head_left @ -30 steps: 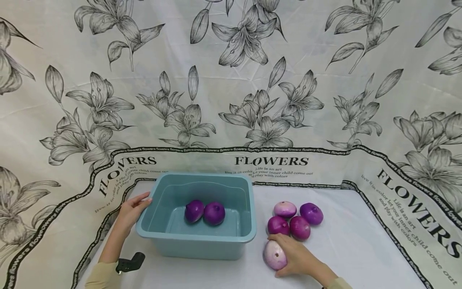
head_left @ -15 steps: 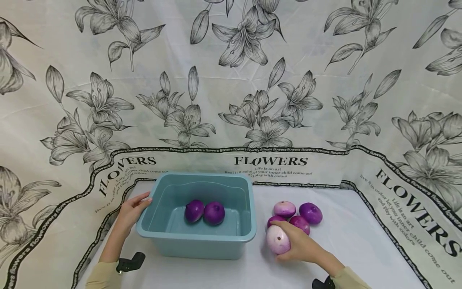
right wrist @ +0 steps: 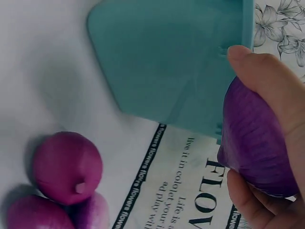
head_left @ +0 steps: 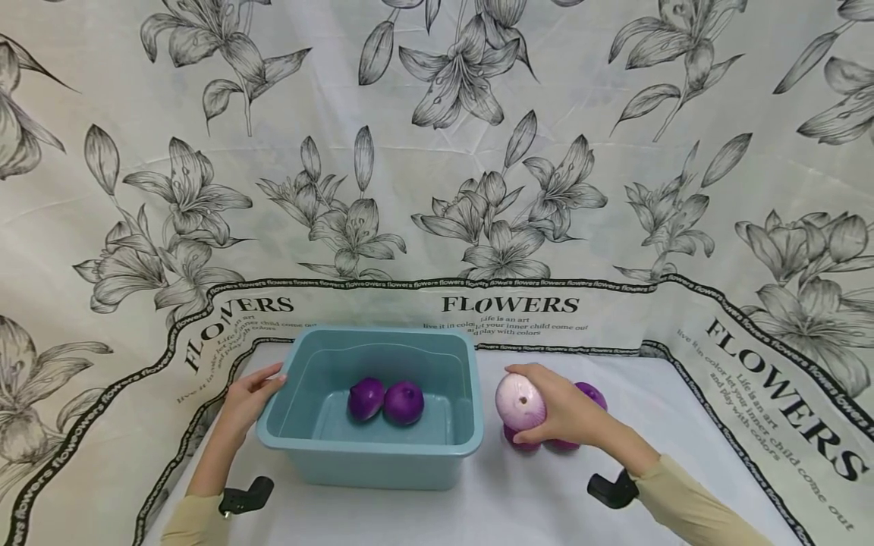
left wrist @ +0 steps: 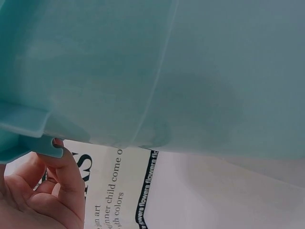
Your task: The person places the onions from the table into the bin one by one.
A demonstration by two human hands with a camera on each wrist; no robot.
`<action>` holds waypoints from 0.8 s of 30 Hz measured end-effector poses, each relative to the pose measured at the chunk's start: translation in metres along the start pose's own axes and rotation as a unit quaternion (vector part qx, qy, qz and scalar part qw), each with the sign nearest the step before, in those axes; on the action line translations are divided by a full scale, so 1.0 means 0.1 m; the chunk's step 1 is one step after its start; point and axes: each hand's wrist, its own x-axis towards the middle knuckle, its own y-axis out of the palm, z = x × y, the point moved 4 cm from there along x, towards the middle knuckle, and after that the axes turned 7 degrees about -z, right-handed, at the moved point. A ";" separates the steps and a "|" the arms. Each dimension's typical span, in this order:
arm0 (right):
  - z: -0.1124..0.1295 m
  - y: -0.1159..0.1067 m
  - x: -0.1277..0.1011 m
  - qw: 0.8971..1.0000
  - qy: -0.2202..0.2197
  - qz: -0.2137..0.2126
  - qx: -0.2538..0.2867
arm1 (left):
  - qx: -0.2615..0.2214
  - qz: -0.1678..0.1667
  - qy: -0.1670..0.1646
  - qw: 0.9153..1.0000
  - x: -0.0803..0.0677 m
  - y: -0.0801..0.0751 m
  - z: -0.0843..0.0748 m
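My right hand (head_left: 563,406) grips a pale purple-and-white onion (head_left: 520,400) above the other onions, just right of the blue-green plastic basin (head_left: 382,455). In the right wrist view, thumb and fingers wrap the raised onion (right wrist: 255,143), whose near side looks deep purple. My left hand (head_left: 249,398) holds the basin's left rim; its fingers (left wrist: 69,183) curl under the lip in the left wrist view. Inside the basin lie two purple onions, a left one (head_left: 366,399) and a right one (head_left: 403,403).
Behind and below my right hand, more purple onions (right wrist: 67,167) rest on the white tabletop (head_left: 655,455), partly hidden in the head view. A flower-printed cloth (head_left: 382,152) hangs at the back and sides. Dark wrist devices (head_left: 613,489) are on both forearms.
My right hand has lifted the pale onion off the tabletop and carried it up and away, over the other onions. The left hand and basin stay put.
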 end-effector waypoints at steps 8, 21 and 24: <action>0.22 -0.13 0.39 1.000 -0.012 0.015 0.023 | -0.003 0.006 0.005 1.000 0.00 -0.02 0.01; 0.56 0.00 0.95 0.995 -0.088 0.040 0.030 | -0.018 0.025 -0.003 1.000 0.04 -0.03 0.01; 0.61 0.09 1.10 0.993 -0.096 0.051 0.042 | -0.017 0.025 -0.004 1.000 0.04 -0.03 0.01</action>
